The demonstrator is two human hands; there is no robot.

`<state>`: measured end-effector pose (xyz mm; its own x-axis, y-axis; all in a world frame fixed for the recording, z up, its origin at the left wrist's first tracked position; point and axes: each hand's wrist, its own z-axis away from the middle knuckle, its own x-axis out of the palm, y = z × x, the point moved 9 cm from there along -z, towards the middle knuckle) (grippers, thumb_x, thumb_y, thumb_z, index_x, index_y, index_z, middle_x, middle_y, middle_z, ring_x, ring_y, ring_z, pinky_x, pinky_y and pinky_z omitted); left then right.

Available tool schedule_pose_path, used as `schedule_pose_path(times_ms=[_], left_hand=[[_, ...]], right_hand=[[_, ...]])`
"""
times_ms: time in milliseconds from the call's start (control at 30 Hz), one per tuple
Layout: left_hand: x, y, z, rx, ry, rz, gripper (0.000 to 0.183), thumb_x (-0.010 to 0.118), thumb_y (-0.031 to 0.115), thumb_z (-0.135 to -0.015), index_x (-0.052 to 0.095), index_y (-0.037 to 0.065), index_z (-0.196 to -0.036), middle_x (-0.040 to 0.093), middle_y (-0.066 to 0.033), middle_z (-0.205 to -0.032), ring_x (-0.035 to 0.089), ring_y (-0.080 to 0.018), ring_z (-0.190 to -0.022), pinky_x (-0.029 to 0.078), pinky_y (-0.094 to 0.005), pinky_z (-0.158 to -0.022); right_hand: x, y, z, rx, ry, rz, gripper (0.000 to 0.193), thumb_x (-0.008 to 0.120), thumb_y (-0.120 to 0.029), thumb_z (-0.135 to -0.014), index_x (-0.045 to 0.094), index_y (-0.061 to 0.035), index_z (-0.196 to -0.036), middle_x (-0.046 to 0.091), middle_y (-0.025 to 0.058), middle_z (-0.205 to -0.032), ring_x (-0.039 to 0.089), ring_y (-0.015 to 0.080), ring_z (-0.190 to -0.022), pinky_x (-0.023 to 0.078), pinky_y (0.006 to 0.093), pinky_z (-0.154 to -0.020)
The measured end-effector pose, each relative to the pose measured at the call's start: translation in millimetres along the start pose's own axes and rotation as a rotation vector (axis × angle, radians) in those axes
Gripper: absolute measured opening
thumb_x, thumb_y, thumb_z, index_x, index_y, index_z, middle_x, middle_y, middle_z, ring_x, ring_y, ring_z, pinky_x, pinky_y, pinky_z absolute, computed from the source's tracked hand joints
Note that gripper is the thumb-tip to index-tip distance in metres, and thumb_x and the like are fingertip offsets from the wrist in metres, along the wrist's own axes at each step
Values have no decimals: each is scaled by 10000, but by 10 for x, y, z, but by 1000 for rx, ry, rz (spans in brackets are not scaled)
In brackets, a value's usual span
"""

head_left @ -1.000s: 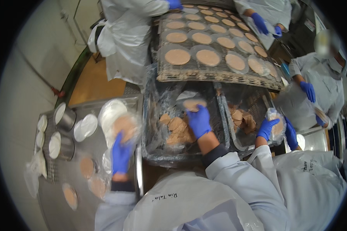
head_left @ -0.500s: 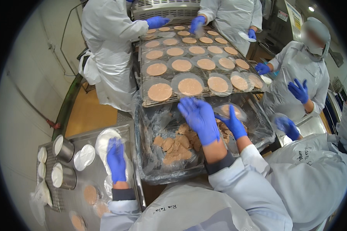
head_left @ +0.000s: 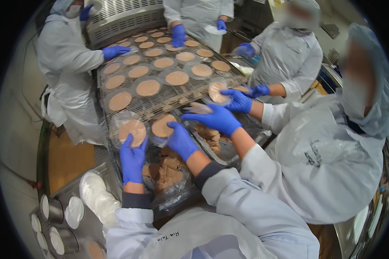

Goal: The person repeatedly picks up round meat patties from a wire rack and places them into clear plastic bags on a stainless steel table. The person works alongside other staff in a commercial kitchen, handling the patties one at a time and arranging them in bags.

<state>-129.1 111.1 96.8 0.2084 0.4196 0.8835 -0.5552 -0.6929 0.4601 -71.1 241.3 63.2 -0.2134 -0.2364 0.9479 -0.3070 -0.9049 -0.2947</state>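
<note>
My left hand point(head_left: 133, 165), in a blue glove, is closed on the edge of a round pinkish-tan patty point(head_left: 133, 131) backed by a clear film disc. Beside it, my right hand point(head_left: 182, 141) grips another flat patty point(head_left: 163, 125) by its near right edge, thumb on top. Both patties are at the near end of a wire mesh conveyor point(head_left: 160, 108), which carries rows of similar patties on translucent discs. Under my hands sits a plastic-lined bin point(head_left: 170, 203) with broken patty pieces point(head_left: 165, 172).
At my right, a co-worker's gloved hands point(head_left: 220, 120) handle patties close to my right hand. Other co-workers stand along both conveyor sides. On the lower left, a metal table point(head_left: 88, 211) bears white paper discs point(head_left: 95, 190) and metal canisters point(head_left: 52, 209).
My view has swung right. My left hand has left the white discs and now holds a patty at the conveyor end. My right hand, open before, has closed on another patty.
</note>
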Motion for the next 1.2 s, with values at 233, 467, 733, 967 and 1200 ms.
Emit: schedule_pose_path(times_ms=[233,467,733,967,1200], left_hand=[[-482,754,597,110,111,184,458,506,191,-852,347,62,-1261,406,-157,-1270,391,-320,-1178,354,-516,-941],[-896,933,820,166,195,82,557,510,344,-834,317,64,-1276,370,-156,-1291,364,-331,-1189,331,-516,-942],[-863,585,449,39,190,44,548,476,384,-852,335,16,-1233,415,-184,-1242,404,-324,-1160,350,-478,-950],[1,197,-115,-51,-64,123,477,517,169,-852,315,-17,-1242,413,-175,-1233,425,-317,-1138,350,-464,-978],[-762,346,429,71,85,94,376,536,136,-838,432,-37,-1154,510,-136,-1117,523,-231,-1012,455,-357,-829]], right_hand=[[1103,-143,395,-114,-148,259,477,497,-121,-794,348,7,-1229,439,190,-1199,456,338,-1101,432,493,-856],[1503,-304,215,-1287,166,2205,465,508,-293,-828,431,-17,-1194,399,238,-1246,295,361,-1226,175,534,-996],[474,579,256,-211,-223,1345,404,512,-358,-825,531,-47,-1081,515,133,-1165,418,289,-1141,215,490,-986],[409,-103,59,-197,121,154,497,521,-385,-818,404,-70,-1185,436,111,-1204,428,261,-1113,348,455,-927],[489,-281,236,-372,83,374,441,504,-57,-820,360,32,-1226,427,198,-1236,427,319,-1139,334,458,-984]])
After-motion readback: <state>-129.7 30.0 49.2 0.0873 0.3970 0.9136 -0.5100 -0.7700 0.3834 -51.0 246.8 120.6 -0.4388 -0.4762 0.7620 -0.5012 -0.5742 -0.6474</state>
